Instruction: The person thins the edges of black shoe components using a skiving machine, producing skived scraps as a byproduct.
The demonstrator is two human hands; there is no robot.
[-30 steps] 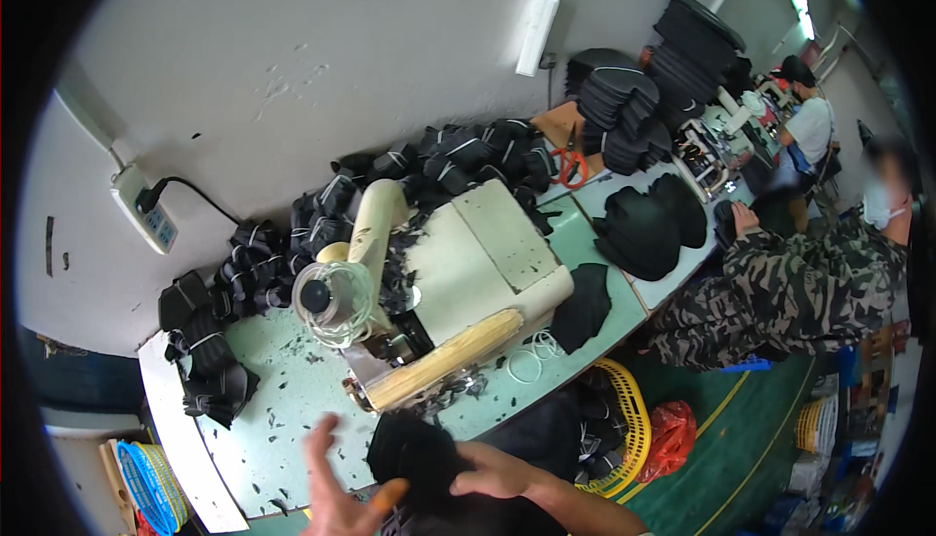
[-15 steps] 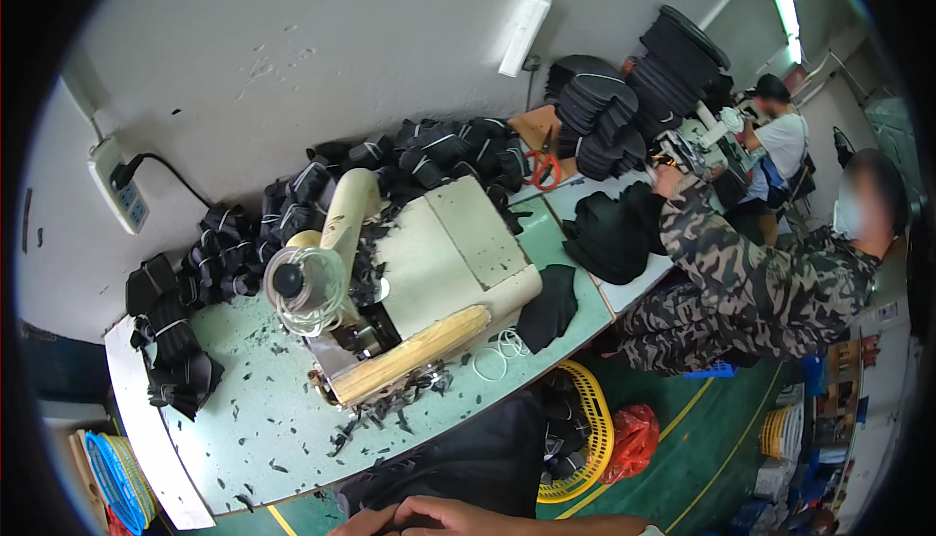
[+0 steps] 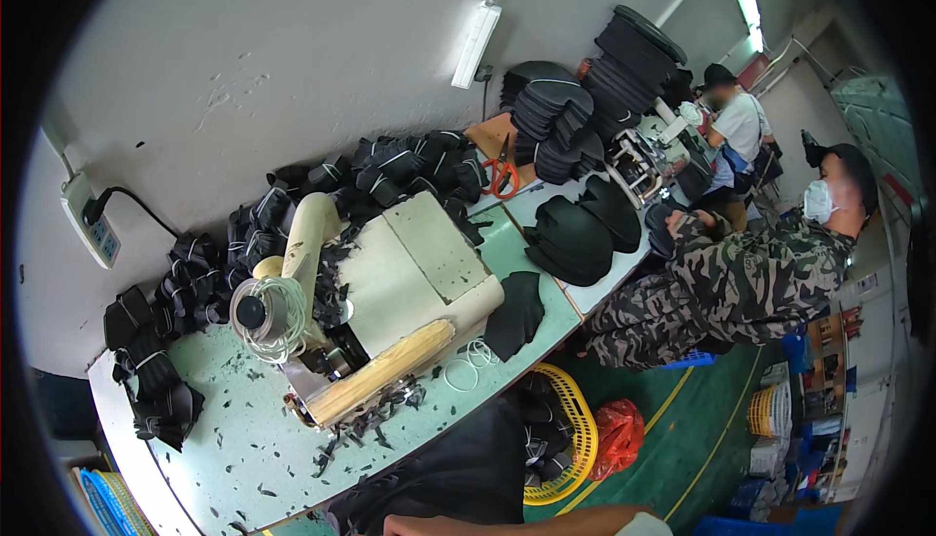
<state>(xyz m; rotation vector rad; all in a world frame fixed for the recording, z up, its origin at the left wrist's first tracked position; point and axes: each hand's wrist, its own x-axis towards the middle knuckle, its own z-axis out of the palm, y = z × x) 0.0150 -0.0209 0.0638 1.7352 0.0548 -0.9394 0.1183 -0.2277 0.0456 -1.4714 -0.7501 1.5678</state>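
My right forearm comes in along the lower edge from the right, with a pale sleeve [image 3: 643, 524] at its end. Only the edge of my right hand [image 3: 408, 526] shows, low over the black cloth [image 3: 439, 458] on my lap; its fingers are cut off by the frame. My left hand is out of view. In front of me stands a cream sewing machine [image 3: 419, 253] with a wooden strip [image 3: 380, 370] along its near side and a coil of clear tubing [image 3: 278, 326] by its head. Dark scraps [image 3: 361, 438] litter the green tabletop [image 3: 234, 419].
Tied bundles of black pieces [image 3: 390, 165] line the wall. Orange-handled scissors [image 3: 502, 180] lie behind black pieces [image 3: 570, 238]. A yellow basket [image 3: 588, 438] and red bag [image 3: 619, 438] stand on the floor. A co-worker in camouflage [image 3: 741, 277] sits at right; another person [image 3: 741, 126] works beyond.
My hands have dropped toward the lower edge, the left out of view. The whole view has shifted, so the table sits further left. The camouflaged co-worker's hands have moved lower, onto a dark piece.
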